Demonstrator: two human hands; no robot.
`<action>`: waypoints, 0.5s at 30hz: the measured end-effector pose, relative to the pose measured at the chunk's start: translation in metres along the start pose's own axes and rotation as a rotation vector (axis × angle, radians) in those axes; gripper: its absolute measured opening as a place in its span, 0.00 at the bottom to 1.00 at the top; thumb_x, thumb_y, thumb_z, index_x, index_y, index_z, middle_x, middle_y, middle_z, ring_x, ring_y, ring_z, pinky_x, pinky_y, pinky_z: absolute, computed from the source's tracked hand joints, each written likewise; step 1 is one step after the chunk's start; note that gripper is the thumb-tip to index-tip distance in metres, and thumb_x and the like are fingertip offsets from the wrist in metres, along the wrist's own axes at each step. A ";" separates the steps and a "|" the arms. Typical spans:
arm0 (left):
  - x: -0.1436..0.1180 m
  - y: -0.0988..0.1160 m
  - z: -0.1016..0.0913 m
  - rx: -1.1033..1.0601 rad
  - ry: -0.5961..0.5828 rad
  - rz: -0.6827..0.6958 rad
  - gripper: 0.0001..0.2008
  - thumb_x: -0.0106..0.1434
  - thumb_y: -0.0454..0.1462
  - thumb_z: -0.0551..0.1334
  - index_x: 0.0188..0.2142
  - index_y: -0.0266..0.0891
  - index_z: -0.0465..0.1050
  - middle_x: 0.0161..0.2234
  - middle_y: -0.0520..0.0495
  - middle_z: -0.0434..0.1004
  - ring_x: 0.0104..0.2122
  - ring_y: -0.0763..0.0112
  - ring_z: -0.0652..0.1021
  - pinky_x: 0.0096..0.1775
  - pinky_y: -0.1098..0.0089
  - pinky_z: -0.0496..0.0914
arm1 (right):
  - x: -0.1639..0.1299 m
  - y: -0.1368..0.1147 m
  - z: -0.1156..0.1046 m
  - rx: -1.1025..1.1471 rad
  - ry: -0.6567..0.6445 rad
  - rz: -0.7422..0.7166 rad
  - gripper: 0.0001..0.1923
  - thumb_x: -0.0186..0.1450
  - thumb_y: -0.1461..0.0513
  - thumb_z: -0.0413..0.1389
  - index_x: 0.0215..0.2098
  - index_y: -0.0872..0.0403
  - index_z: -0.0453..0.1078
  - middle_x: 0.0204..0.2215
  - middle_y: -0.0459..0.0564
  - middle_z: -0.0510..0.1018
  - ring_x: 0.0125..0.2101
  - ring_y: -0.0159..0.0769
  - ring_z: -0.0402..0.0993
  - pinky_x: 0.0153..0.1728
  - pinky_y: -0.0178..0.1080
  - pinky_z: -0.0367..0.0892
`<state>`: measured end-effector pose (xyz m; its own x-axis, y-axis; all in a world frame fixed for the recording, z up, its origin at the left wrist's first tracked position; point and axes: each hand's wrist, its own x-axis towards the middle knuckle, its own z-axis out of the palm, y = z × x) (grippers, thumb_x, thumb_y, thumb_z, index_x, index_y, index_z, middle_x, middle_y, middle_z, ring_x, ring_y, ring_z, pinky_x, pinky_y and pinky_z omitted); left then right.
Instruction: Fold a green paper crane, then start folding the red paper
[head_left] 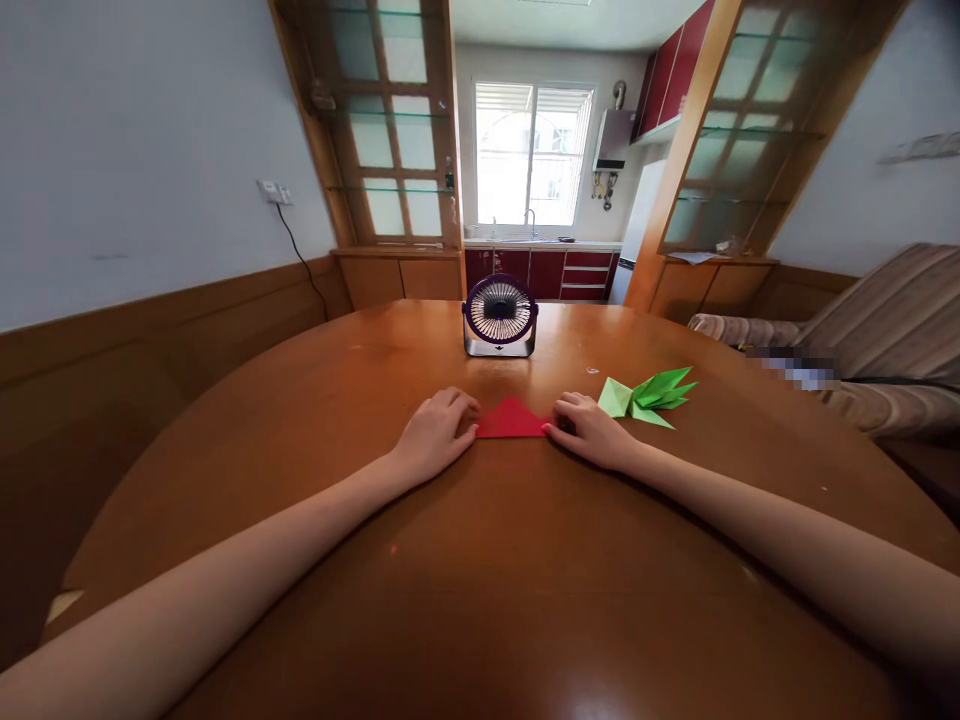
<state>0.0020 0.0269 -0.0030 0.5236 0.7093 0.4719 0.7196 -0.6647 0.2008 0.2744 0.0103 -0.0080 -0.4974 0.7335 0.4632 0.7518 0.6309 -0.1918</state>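
Note:
A red paper [511,419], folded into a flat triangle, lies on the round wooden table [480,600]. My left hand [436,433] rests palm down with its fingertips pressing the triangle's left corner. My right hand [591,429] presses the right corner the same way. Neither hand lifts the paper; both hold it flat against the tabletop.
A green folded paper figure [648,396] lies just right of my right hand. A small purple desk fan [500,316] stands behind the red paper. A striped sofa [885,340] is at the right. A kitchen with a window is beyond the table.

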 end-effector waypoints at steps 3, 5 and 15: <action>0.004 0.010 0.009 0.003 -0.046 0.181 0.16 0.68 0.35 0.51 0.52 0.37 0.68 0.56 0.39 0.68 0.56 0.60 0.69 0.57 0.57 0.63 | 0.001 0.002 0.001 0.006 -0.008 -0.001 0.12 0.67 0.60 0.53 0.26 0.54 0.61 0.28 0.49 0.69 0.31 0.35 0.63 0.34 0.38 0.59; 0.008 0.016 0.017 0.030 -0.176 0.260 0.20 0.71 0.39 0.47 0.59 0.36 0.63 0.63 0.38 0.61 0.62 0.59 0.62 0.61 0.56 0.56 | 0.001 0.003 0.001 0.008 -0.005 -0.003 0.12 0.66 0.59 0.53 0.27 0.54 0.61 0.28 0.49 0.69 0.31 0.35 0.63 0.33 0.37 0.59; 0.021 0.019 0.023 0.021 -0.464 0.213 0.36 0.71 0.54 0.39 0.68 0.32 0.42 0.68 0.34 0.40 0.67 0.58 0.46 0.64 0.57 0.44 | -0.002 -0.003 0.000 -0.035 0.036 -0.053 0.05 0.67 0.62 0.53 0.35 0.56 0.67 0.34 0.54 0.72 0.36 0.40 0.68 0.40 0.43 0.65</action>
<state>0.0368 0.0348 -0.0091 0.8035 0.5914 0.0685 0.5816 -0.8043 0.1221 0.2734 0.0074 -0.0081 -0.5218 0.6891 0.5028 0.7394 0.6593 -0.1363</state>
